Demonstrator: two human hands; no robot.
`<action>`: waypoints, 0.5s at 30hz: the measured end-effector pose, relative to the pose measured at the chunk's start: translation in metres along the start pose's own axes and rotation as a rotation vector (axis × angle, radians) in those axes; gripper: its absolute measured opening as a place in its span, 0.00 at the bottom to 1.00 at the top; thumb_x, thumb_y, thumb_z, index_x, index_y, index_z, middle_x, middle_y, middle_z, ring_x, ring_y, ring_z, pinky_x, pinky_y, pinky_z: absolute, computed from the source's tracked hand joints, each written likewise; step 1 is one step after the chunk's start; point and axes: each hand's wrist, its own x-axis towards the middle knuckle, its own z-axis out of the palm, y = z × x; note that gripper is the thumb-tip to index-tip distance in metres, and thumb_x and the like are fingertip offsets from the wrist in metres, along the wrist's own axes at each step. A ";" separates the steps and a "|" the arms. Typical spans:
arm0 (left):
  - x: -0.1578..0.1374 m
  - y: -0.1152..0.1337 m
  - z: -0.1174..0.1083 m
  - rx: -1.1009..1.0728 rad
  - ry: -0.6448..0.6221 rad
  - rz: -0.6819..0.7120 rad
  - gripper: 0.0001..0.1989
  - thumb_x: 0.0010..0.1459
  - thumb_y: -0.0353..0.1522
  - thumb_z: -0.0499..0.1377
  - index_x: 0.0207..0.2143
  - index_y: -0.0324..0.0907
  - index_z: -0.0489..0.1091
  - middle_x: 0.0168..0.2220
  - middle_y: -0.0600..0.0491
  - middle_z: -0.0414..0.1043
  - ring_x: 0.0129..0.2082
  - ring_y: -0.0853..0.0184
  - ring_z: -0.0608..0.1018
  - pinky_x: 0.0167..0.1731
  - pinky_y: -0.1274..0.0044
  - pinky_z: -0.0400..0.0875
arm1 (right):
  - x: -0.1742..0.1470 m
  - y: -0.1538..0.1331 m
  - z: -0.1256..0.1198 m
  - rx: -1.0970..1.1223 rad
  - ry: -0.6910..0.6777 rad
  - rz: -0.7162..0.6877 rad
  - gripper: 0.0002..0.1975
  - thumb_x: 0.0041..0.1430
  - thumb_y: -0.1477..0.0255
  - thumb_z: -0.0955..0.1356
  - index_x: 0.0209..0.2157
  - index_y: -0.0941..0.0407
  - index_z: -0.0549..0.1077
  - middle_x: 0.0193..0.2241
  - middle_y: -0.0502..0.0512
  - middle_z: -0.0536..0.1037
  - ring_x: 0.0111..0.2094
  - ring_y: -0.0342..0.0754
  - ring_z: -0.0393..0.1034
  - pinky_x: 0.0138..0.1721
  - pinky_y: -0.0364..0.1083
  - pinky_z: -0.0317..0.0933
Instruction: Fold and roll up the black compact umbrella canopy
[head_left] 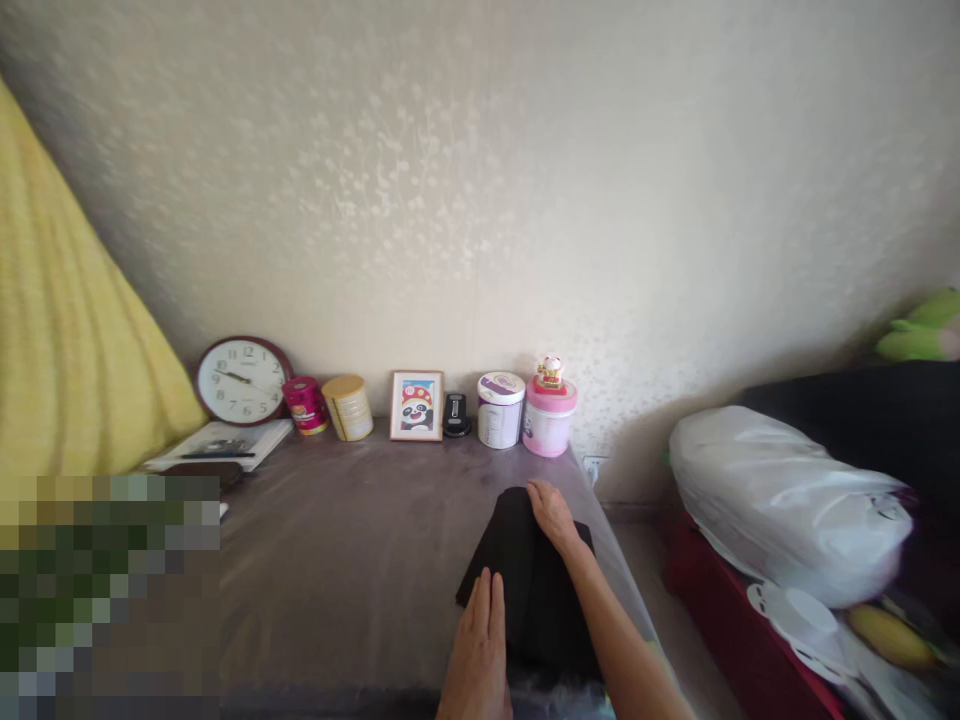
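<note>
A folded black garment (517, 585), its exact kind not clear, lies on the dark grey table cover (337, 580) near the right edge. My left hand (480, 635) rests on its near left part, fingers straight and side by side. Farther out, my right hand (553, 515) lies on the garment's far end with the fingers stretched toward its top edge. My right forearm crosses over the garment's right side and hides some of it. Neither hand appears to grip the fabric.
Along the wall stand a round clock (245, 380), a magenta can (305, 405), a yellow-lidded tin (349, 408), a framed panda picture (417, 406), a black device (455, 413), a white-purple canister (500, 412) and a pink-lidded tub (547, 425) bearing a cat figurine (550, 373). Rightward sits a white plastic bag (780, 500).
</note>
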 end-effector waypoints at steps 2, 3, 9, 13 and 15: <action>0.000 -0.001 0.002 -0.018 0.027 0.002 0.49 0.35 0.17 0.49 0.62 0.32 0.34 0.65 0.44 0.28 0.64 0.59 0.42 0.61 0.68 0.47 | -0.013 0.015 -0.013 -0.008 0.075 0.078 0.19 0.60 0.68 0.56 0.43 0.61 0.71 0.43 0.61 0.75 0.46 0.51 0.68 0.50 0.49 0.57; -0.001 -0.001 0.002 -0.014 0.031 0.000 0.48 0.36 0.17 0.48 0.62 0.32 0.34 0.65 0.43 0.29 0.64 0.59 0.42 0.61 0.68 0.47 | -0.022 0.023 -0.021 -0.011 0.109 0.114 0.20 0.59 0.67 0.56 0.44 0.62 0.71 0.43 0.63 0.75 0.46 0.52 0.68 0.49 0.50 0.58; -0.005 0.002 -0.004 0.014 0.038 0.016 0.44 0.41 0.16 0.46 0.61 0.31 0.32 0.65 0.42 0.30 0.64 0.63 0.41 0.61 0.70 0.47 | -0.083 0.051 -0.055 0.065 0.202 0.317 0.21 0.53 0.60 0.58 0.37 0.59 0.73 0.36 0.63 0.77 0.36 0.53 0.72 0.41 0.48 0.62; -0.006 0.002 -0.002 -0.036 0.083 0.020 0.44 0.41 0.16 0.46 0.62 0.32 0.33 0.65 0.43 0.31 0.64 0.63 0.41 0.61 0.69 0.47 | -0.102 0.042 -0.062 0.201 0.088 0.388 0.21 0.49 0.55 0.60 0.34 0.56 0.73 0.28 0.57 0.78 0.32 0.52 0.73 0.35 0.47 0.63; -0.006 0.001 0.000 -0.056 0.100 0.025 0.45 0.39 0.16 0.47 0.62 0.32 0.33 0.65 0.44 0.31 0.64 0.62 0.41 0.61 0.69 0.47 | -0.104 0.033 -0.063 0.241 0.083 0.390 0.22 0.47 0.54 0.62 0.33 0.56 0.74 0.27 0.56 0.78 0.31 0.53 0.73 0.34 0.47 0.63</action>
